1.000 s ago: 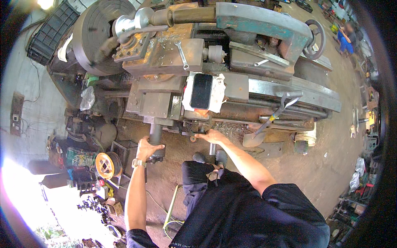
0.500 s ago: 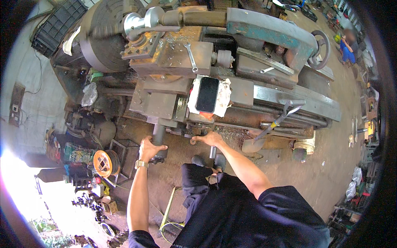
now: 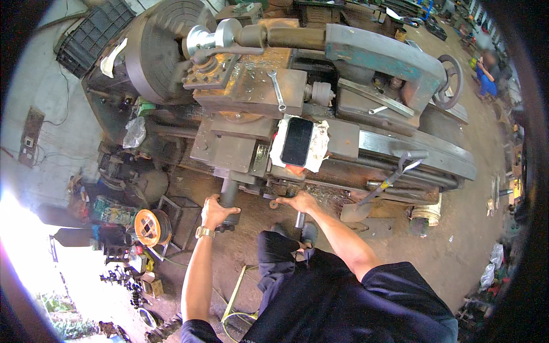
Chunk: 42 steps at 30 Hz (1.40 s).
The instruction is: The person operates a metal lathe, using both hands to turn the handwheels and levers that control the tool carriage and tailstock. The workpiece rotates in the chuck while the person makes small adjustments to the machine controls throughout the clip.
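A metal lathe fills the upper middle. My left hand [image 3: 215,212], with a watch at the wrist, closes round the lower end of a dark cylindrical shaft [image 3: 230,193] on the lathe's front; the thumb stretches across it. To its right, my right hand [image 3: 299,202] rests at the lathe's front controls, thumb pointing left. What its fingers hold is hidden; a shiny metal bar end [image 3: 300,219] shows just below. Beyond the hands, a silvery spool-shaped workpiece [image 3: 213,38] sits between the large round chuck [image 3: 163,54] and the tailstock [image 3: 383,51].
A phone [image 3: 297,142] lies on a white cloth on the carriage. One wrench [image 3: 277,90] lies above it, another [image 3: 378,110] on the tailstock base. A small shovel [image 3: 357,211] leans at the bed's right. An orange reel [image 3: 148,227] stands lower left. Another person [image 3: 487,74] is far right.
The whole view has shifted, so the lathe and both hands appear slightly further right and lower. Both hands keep their places on the lathe.
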Each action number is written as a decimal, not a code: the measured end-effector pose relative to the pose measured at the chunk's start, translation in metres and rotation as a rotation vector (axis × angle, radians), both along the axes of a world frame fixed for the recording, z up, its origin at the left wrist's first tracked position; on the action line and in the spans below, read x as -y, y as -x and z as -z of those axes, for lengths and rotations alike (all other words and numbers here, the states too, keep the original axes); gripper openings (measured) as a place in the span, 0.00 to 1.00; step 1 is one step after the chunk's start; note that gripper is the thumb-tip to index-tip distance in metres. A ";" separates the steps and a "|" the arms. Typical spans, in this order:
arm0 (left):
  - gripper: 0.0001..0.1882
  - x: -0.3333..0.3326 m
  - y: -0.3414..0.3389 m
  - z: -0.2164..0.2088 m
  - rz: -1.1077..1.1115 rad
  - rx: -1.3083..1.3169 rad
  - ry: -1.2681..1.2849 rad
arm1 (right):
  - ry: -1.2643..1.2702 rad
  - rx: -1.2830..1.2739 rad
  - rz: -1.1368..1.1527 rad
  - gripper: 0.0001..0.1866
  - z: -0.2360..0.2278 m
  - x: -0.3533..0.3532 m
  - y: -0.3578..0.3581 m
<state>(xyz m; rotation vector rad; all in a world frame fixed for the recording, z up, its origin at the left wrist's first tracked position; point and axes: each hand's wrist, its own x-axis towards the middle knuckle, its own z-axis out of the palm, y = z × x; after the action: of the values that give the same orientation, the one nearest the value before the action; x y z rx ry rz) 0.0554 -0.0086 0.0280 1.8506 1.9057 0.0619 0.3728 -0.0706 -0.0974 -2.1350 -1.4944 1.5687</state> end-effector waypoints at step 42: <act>0.59 0.001 0.002 -0.006 -0.016 -0.064 0.131 | -0.146 -0.056 0.061 0.51 0.059 0.011 -0.011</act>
<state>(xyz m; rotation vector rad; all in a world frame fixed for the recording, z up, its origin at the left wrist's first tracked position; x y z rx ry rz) 0.0536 -0.0096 0.0338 1.7694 1.9192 -0.1159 0.3836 -0.0817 -0.1561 -2.0209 -1.4634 1.4389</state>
